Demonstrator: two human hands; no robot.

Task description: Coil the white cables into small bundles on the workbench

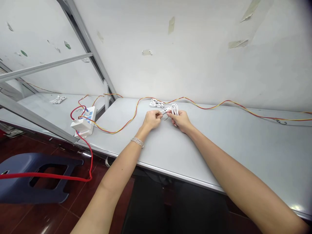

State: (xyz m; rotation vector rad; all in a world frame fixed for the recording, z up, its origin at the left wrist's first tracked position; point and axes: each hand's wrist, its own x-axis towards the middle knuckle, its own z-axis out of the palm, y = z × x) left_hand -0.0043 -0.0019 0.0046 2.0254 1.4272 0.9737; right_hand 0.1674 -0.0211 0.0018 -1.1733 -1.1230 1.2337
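Note:
A coiled white cable [175, 109] is held above the grey shelf between my two hands. My right hand [182, 121] is closed round its looped part. At the bundle's left end, my left hand [152, 119] pinches with thumb and forefinger; a silver bracelet [137, 142] circles that wrist. A thin dark tie [166, 119] sticks out from the bundle between the hands. Just behind my left hand, a second white cable bundle [156, 103] lies on the shelf.
A white power strip [91, 119] with a plugged-in adapter sits left, with a red cable [91, 162] hanging down. Red-yellow wires [215, 106] run along the wall. Another white bundle [58, 99] lies far left, beyond the metal frame [90, 42]. A blue stool [21, 162] stands below.

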